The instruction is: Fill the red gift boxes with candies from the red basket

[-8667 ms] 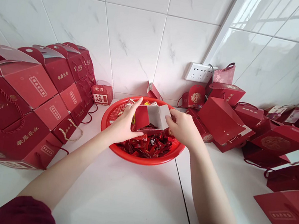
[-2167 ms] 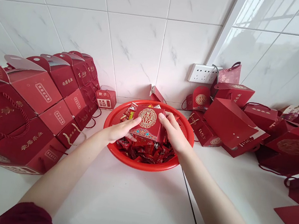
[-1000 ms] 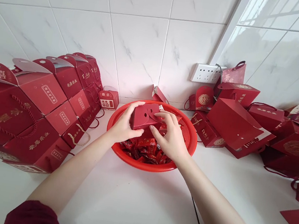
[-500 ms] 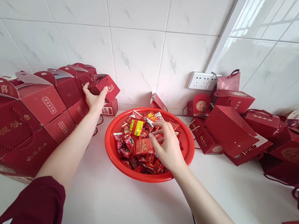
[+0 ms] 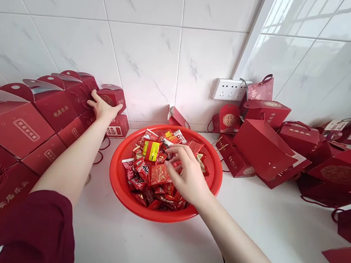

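Note:
My left hand is at the far left by the wall, thumb and fingers spread across the near side of a small red gift box. That box sits on top of another red box and looks level. Over a round red plastic basket hangs my right hand, fingers curved and apart, with nothing visible in them. The basket holds many wrapped candies, among them a yellow-labelled packet and a square red packet near my right fingertips.
Stacked red gift boxes with rope handles line the left side. More red boxes lie jumbled on the right, below a white power socket. A small red card piece stands behind the basket against the tiled wall.
The small red box went from tilted to level on the stack, and my left hand's fingers have spread. My right hand stays over the basket. The whole view has shifted slightly.

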Motion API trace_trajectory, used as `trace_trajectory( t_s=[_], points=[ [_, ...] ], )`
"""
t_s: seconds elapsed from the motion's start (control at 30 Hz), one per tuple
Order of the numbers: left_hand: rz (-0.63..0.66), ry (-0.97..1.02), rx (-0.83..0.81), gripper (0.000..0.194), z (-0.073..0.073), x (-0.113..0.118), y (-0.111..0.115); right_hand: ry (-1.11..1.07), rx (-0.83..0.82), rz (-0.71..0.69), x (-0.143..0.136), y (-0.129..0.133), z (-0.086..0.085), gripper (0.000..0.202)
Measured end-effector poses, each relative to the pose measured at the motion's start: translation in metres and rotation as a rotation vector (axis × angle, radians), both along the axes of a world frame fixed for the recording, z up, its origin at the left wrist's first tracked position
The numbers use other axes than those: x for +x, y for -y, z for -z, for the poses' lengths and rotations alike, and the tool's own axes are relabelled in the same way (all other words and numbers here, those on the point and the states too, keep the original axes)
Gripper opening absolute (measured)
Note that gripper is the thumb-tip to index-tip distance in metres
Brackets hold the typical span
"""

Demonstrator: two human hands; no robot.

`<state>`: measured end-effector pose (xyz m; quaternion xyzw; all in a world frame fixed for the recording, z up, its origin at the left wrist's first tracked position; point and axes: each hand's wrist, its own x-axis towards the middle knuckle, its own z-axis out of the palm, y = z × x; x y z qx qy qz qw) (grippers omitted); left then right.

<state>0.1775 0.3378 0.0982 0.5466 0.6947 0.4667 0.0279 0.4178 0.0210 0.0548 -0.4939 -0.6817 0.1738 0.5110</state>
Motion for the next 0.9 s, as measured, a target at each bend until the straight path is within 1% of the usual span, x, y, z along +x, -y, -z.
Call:
trace_trajectory(
  t_s=[0.13,0.27,0.37,0.43,0.5,0.57,0.73,0.8,0.9],
  points=[
    [-0.02,-0.154,-0.115,0.117,-0.008,-0.004,0.002,0.001,-0.003,-0.015,0.001,-0.001,0.001,0.017],
    [-0.014,-0.289,-0.243,0.12,-0.015,-0.009,0.005,0.009,-0.003,-0.03,0.001,-0.002,0.002,0.016],
    [-0.002,-0.318,-0.352,0.123,-0.015,-0.012,0.007,0.016,0.001,-0.038,0.001,-0.002,0.003,0.017],
    [0.006,-0.31,-0.37,0.123,-0.012,-0.013,0.009,0.018,0.006,-0.044,0.001,-0.002,0.003,0.018],
    [0.016,-0.284,-0.327,0.122,-0.008,-0.013,0.012,0.02,0.011,-0.047,0.001,-0.002,0.003,0.018],
    [0.03,-0.234,-0.238,0.119,-0.004,-0.013,0.015,0.022,0.014,-0.05,0.001,-0.002,0.003,0.018],
    [0.067,-0.001,0.011,0.109,0.007,-0.01,0.02,0.024,0.014,-0.053,0.001,-0.002,0.003,0.019],
    [0.099,0.048,0.11,0.106,0.015,-0.01,0.02,0.033,0.011,-0.053,0.001,-0.002,0.003,0.019],
    [0.144,0.05,0.305,0.104,0.03,-0.01,0.022,0.047,0.0,-0.054,0.001,-0.001,0.002,0.02]
  ],
)
